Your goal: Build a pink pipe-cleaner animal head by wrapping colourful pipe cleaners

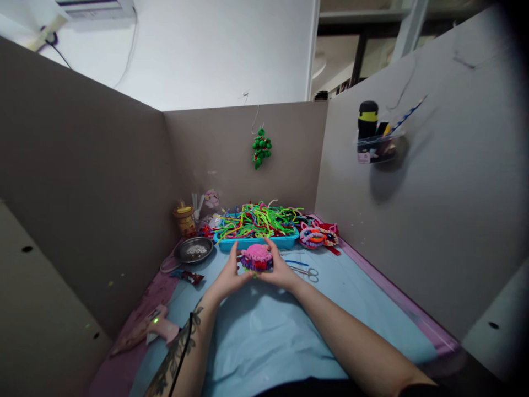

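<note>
Between my two hands, above the blue table cover, is a small fuzzy pipe-cleaner craft piece (256,257). Its top is pink and rounded; below that run purple, red and a bit of green. My left hand (231,274) grips its left side, thumb beneath and fingers along the edge. On the other side my right hand (281,271) holds it the same way. Just right of my right hand lie a pair of scissors (312,274) and a blue pipe cleaner (298,263). Behind the piece stands a blue tray (235,243) heaped with colourful pipe cleaners (264,219).
A metal bowl (194,251) with small pale bits sits left, near a pink glue gun (165,326). Finished-looking pipe-cleaner pieces (316,236) lie right of the tray. Grey partitions (248,160) enclose the table; a holder with pens (374,149) hangs on the right one.
</note>
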A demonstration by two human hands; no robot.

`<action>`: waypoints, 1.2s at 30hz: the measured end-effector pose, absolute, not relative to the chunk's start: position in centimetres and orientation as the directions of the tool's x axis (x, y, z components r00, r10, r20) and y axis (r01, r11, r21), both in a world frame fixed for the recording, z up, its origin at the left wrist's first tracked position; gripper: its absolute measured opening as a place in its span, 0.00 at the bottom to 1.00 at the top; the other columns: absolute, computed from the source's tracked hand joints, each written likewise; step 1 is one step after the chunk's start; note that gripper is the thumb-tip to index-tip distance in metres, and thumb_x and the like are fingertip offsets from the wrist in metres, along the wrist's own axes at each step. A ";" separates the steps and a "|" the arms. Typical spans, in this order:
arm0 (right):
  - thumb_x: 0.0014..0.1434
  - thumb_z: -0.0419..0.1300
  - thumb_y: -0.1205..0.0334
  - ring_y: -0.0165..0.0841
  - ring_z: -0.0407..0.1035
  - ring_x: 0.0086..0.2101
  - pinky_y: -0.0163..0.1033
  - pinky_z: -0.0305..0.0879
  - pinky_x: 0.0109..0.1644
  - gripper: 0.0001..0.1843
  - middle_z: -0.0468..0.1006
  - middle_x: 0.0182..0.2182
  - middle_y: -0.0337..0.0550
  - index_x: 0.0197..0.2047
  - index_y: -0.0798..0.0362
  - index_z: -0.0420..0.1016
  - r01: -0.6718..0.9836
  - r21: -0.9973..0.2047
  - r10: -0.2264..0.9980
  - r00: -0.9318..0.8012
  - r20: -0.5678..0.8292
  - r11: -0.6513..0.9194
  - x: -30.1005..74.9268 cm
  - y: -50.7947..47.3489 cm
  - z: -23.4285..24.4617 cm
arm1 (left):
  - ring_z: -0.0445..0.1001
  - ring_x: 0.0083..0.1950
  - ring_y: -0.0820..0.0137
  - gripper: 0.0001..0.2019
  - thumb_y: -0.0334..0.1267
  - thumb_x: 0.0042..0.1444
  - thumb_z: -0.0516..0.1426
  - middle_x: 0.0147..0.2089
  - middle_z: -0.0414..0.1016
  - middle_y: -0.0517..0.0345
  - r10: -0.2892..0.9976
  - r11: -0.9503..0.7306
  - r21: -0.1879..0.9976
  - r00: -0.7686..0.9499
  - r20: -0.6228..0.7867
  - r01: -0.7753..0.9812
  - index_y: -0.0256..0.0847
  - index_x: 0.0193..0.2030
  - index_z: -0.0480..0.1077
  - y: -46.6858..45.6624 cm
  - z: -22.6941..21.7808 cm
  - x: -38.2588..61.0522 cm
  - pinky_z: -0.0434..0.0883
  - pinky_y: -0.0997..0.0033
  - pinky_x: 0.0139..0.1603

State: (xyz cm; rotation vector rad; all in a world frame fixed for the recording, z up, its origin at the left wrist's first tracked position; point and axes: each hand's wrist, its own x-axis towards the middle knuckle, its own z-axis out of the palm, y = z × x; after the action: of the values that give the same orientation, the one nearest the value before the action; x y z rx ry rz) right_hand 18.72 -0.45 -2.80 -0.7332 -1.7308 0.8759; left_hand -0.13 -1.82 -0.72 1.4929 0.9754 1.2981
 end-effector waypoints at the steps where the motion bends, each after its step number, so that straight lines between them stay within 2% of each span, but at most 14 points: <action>1: 0.43 0.69 0.60 0.40 0.61 0.52 0.49 0.53 0.59 0.54 0.60 0.54 0.50 0.65 0.49 0.40 0.090 -0.831 0.804 -0.325 0.497 0.550 18.8 -0.3 -3.0 | 0.66 0.55 0.58 0.47 0.28 0.33 0.67 0.55 0.66 0.43 0.947 -0.280 0.960 0.163 0.277 -0.005 0.40 0.63 0.53 -1.8 -0.8 -0.2 0.62 0.62 0.55; 6: 0.40 0.69 0.60 0.40 0.61 0.53 0.47 0.54 0.58 0.56 0.60 0.55 0.52 0.66 0.51 0.41 0.148 -0.814 0.779 -0.426 0.460 0.562 18.7 0.4 -4.5 | 0.66 0.56 0.58 0.53 0.27 0.29 0.68 0.57 0.66 0.41 0.928 -0.284 0.959 0.255 0.270 0.019 0.39 0.65 0.50 -1.6 -1.5 -1.0 0.59 0.61 0.58; 12: 0.37 0.70 0.62 0.41 0.60 0.53 0.47 0.54 0.57 0.56 0.61 0.55 0.50 0.65 0.50 0.45 0.159 -0.813 0.770 -0.462 0.440 0.560 18.1 1.1 -6.2 | 0.68 0.54 0.53 0.55 0.22 0.17 0.68 0.49 0.72 0.42 0.958 -0.270 0.959 0.126 0.259 0.086 0.41 0.61 0.57 -1.1 -2.5 -2.1 0.62 0.61 0.54; 15: 0.36 0.70 0.63 0.41 0.62 0.52 0.48 0.56 0.56 0.57 0.63 0.54 0.50 0.65 0.50 0.45 0.178 -0.814 0.770 -0.482 0.417 0.553 18.0 1.7 -6.8 | 0.68 0.55 0.51 0.53 0.25 0.17 0.69 0.49 0.72 0.42 0.956 -0.286 0.941 0.118 0.268 0.181 0.41 0.59 0.60 -1.1 -2.5 -2.2 0.61 0.60 0.54; 18: 0.36 0.70 0.63 0.42 0.61 0.52 0.49 0.56 0.56 0.57 0.63 0.55 0.51 0.66 0.50 0.44 0.193 -0.811 0.763 -0.508 0.400 0.553 18.1 2.1 -7.1 | 0.66 0.56 0.50 0.53 0.29 0.17 0.70 0.53 0.70 0.41 0.945 -0.320 0.920 0.144 0.293 0.226 0.41 0.60 0.60 -1.2 -2.5 -2.1 0.60 0.59 0.56; 22: 0.37 0.70 0.61 0.44 0.56 0.57 0.51 0.51 0.59 0.59 0.59 0.59 0.54 0.67 0.50 0.40 0.230 -0.799 0.757 -0.538 0.371 0.555 18.1 2.3 -7.3 | 0.63 0.59 0.51 0.55 0.33 0.20 0.70 0.58 0.65 0.41 0.927 -0.358 0.897 0.210 0.310 0.259 0.40 0.63 0.55 -1.0 -2.7 -2.2 0.59 0.58 0.58; 25: 0.36 0.71 0.60 0.46 0.50 0.61 0.52 0.47 0.62 0.60 0.52 0.63 0.56 0.67 0.50 0.41 0.259 -0.777 0.755 -0.535 0.379 0.573 18.2 2.4 -7.3 | 0.61 0.61 0.52 0.56 0.33 0.22 0.69 0.61 0.61 0.39 0.920 -0.355 0.899 0.269 0.287 0.256 0.39 0.64 0.53 -0.9 -2.7 -2.2 0.57 0.57 0.60; 28: 0.33 0.72 0.57 0.49 0.46 0.62 0.55 0.43 0.62 0.62 0.50 0.64 0.57 0.67 0.51 0.42 0.322 -0.739 0.764 -0.518 0.385 0.591 18.7 2.6 -7.1 | 0.59 0.62 0.51 0.57 0.33 0.24 0.69 0.63 0.58 0.39 0.916 -0.349 0.894 0.306 0.261 0.281 0.39 0.66 0.50 -1.0 -2.6 -2.1 0.55 0.55 0.61; 30: 0.34 0.72 0.56 0.50 0.44 0.62 0.56 0.41 0.63 0.63 0.48 0.64 0.58 0.67 0.51 0.40 0.366 -0.717 0.768 -0.523 0.369 0.594 19.1 2.6 -6.8 | 0.58 0.62 0.51 0.59 0.34 0.27 0.68 0.64 0.56 0.38 0.911 -0.353 0.859 0.346 0.225 0.370 0.38 0.67 0.43 -1.0 -2.5 -2.0 0.55 0.55 0.61; 33: 0.37 0.70 0.58 0.47 0.42 0.63 0.53 0.41 0.63 0.64 0.44 0.65 0.59 0.68 0.53 0.34 0.378 -0.695 0.747 -0.566 0.349 0.612 19.6 2.4 -6.4 | 0.59 0.62 0.53 0.61 0.35 0.33 0.66 0.65 0.52 0.37 0.892 -0.387 0.745 0.424 0.154 0.543 0.36 0.68 0.30 -1.0 -2.4 -2.0 0.55 0.55 0.60; 36: 0.38 0.69 0.63 0.44 0.43 0.62 0.51 0.43 0.63 0.63 0.45 0.64 0.58 0.68 0.53 0.31 0.348 -0.692 0.721 -0.592 0.361 0.632 19.5 2.1 -6.3 | 0.61 0.60 0.55 0.62 0.35 0.36 0.65 0.64 0.55 0.37 0.877 -0.422 0.666 0.463 0.127 0.615 0.36 0.67 0.22 -0.8 -2.5 -2.0 0.58 0.56 0.59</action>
State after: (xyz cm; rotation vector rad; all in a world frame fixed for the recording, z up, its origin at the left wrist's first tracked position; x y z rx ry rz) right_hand 19.51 2.12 -6.27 -0.8309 -2.2160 0.7595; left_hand -2.00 -0.82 -2.49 2.1731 1.2380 0.6352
